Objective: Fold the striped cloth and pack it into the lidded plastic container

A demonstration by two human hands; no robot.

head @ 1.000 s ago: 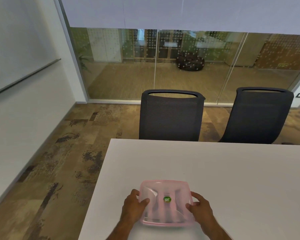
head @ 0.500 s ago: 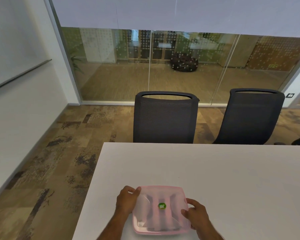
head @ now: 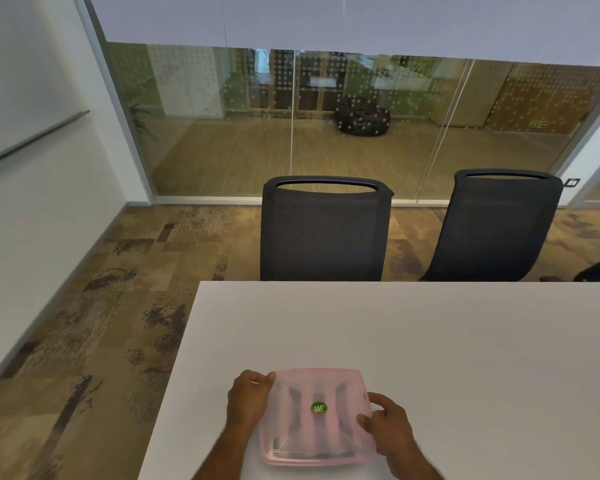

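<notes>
The left hand (head: 248, 400) grips the far-left corner of the pink plastic container (head: 317, 417), fingers curled over the rim of the lid (head: 326, 382) with the thumb on top. This looks like a hold meant to pin that corner down, or to press the lid onto its seat.

The container sits on the white surface (head: 430, 341) close to the near edge, directly in front of the person, where both arms reach it without stretching. The lid is on and a round green sticker (head: 319, 408) marks its middle. Dark and pale bands show through the translucent plastic; these are probably the striped cloth (head: 298, 410), already folded and inside, though the blur and the tinted lid make that a judgement rather than a certainty.

The right hand (head: 387, 427) clasps the right side of the container, fingertips on the lid's edge and the palm wrapped around the wall. With a hand on each side, the box cannot slide while the rim is pressed. The task appears nearly finished, with only the closing of the lid left to confirm.

Beyond the surface, two dark chairs (head: 324, 230) stand pushed in, well apart from the work.
</notes>
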